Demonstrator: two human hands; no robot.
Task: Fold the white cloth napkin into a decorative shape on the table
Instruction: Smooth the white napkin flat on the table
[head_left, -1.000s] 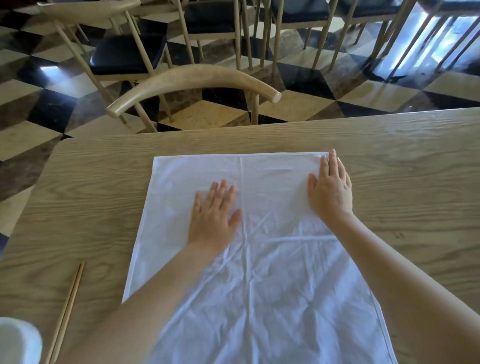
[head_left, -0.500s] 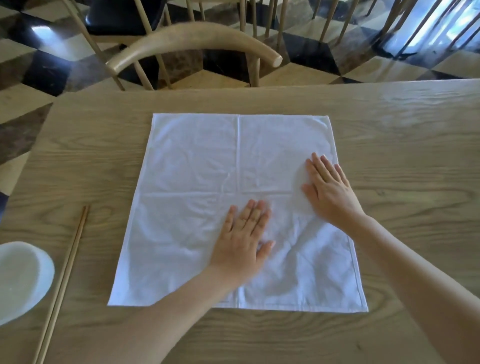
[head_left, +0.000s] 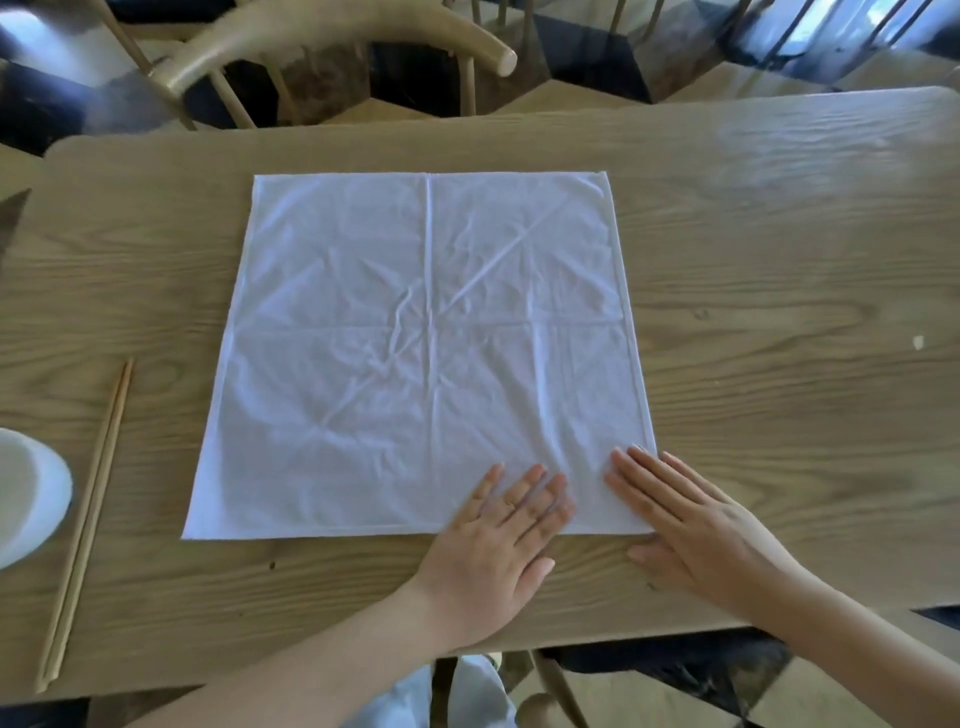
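Note:
A white cloth napkin (head_left: 426, 353) lies spread flat as a square on the wooden table (head_left: 779, 291), with crease lines crossing at its middle and some wrinkles. My left hand (head_left: 498, 540) rests flat with its fingers on the napkin's near edge, right of centre, palm on the table. My right hand (head_left: 685, 525) lies flat at the near right corner, fingertips touching the cloth. Neither hand holds anything.
A pair of wooden chopsticks (head_left: 85, 525) lies on the table at the left. A white bowl (head_left: 26, 493) stands at the left edge. A wooden chair (head_left: 332, 47) stands beyond the far edge. The table's near edge is just behind my wrists.
Both hands have slid toward me across the napkin, from its far half to its near edge. The view has tilted down, showing the whole napkin.

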